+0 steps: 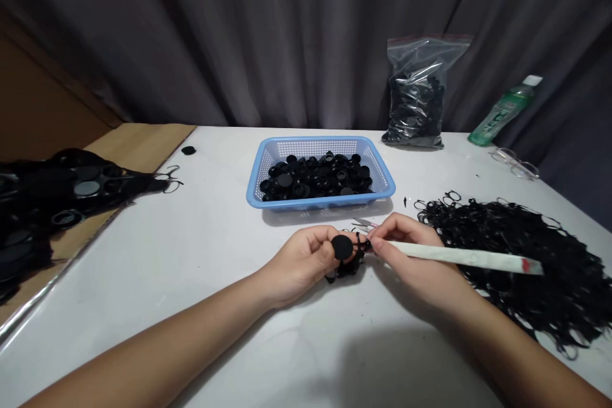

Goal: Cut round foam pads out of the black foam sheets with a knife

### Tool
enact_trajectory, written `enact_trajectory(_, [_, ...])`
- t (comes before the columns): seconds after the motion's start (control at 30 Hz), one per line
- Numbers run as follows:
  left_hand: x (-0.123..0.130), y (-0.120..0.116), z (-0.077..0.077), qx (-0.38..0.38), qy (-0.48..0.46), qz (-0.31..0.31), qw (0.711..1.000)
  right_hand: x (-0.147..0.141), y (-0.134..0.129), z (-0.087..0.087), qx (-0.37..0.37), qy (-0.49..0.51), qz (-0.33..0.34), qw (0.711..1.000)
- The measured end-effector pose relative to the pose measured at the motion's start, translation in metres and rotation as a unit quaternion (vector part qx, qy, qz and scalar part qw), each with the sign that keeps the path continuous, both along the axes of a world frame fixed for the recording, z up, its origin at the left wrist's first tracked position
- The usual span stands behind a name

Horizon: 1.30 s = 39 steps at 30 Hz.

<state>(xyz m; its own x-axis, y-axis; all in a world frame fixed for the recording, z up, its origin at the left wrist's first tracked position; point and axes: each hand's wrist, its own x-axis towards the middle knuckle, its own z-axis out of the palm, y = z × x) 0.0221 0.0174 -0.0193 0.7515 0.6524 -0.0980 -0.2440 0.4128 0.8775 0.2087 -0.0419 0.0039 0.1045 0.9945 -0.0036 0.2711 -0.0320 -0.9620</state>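
Observation:
My left hand (306,261) is closed, pinching a round black disc (343,247) between thumb and fingers. From the disc a thin black elastic loop (359,242) runs towards my right fingertips. My right hand (414,255) is closed around a long white stick-like tool (468,257) with a red mark near its outer end. The fingertips of that hand meet the elastic; the tool's working tip is hidden there. Below my left fingers lie several dark pieces (345,269), partly covered. Just beyond the hands are small scissors (364,223) with pointed blades.
A blue basket (321,204) with several black discs stands ahead. On the right spreads a heap of black elastic loops (521,242). Behind are a filled zip bag (415,102), a green bottle (502,111) and glasses (516,164). More black pieces (86,188) lie on cardboard at left.

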Motion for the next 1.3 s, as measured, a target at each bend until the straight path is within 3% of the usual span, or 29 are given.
enact_trajectory(0.43, [0.001,0.000,0.006,-0.045,-0.016,0.026,0.999,-0.004,-0.003,0.002,0.017,0.210,0.000,0.978])
enact_trajectory(0.53, [0.001,0.000,0.005,-0.046,-0.035,0.039,0.998,0.001,-0.002,0.005,0.061,0.128,-0.023,0.990])
enact_trajectory(0.63, [0.001,-0.001,0.006,-0.067,-0.041,0.036,0.996,0.015,0.004,0.003,0.107,-0.059,-0.069,0.990])
enact_trajectory(0.67, [0.002,-0.002,0.007,-0.078,-0.045,0.033,0.995,0.020,0.007,0.000,0.115,-0.139,-0.068,0.981])
enact_trajectory(0.73, [0.002,-0.002,0.009,-0.093,-0.057,0.034,0.993,0.030,0.013,-0.007,0.105,-0.293,-0.006,0.950])
enact_trajectory(0.83, [0.002,-0.003,0.011,-0.092,-0.068,0.035,0.993,0.038,0.019,-0.020,0.046,-0.428,0.083,0.899])
enact_trajectory(0.93, [0.001,-0.003,0.011,-0.086,-0.062,0.030,0.994,0.040,0.020,-0.027,0.015,-0.447,0.134,0.884])
enact_trajectory(1.13, [0.000,-0.004,0.015,-0.110,-0.057,0.034,0.992,0.052,0.021,-0.021,-0.004,-0.370,0.193,0.909])
enact_trajectory(1.3, [-0.002,-0.008,0.021,-0.109,-0.052,0.037,0.992,0.058,0.021,-0.010,0.014,-0.287,0.155,0.945])
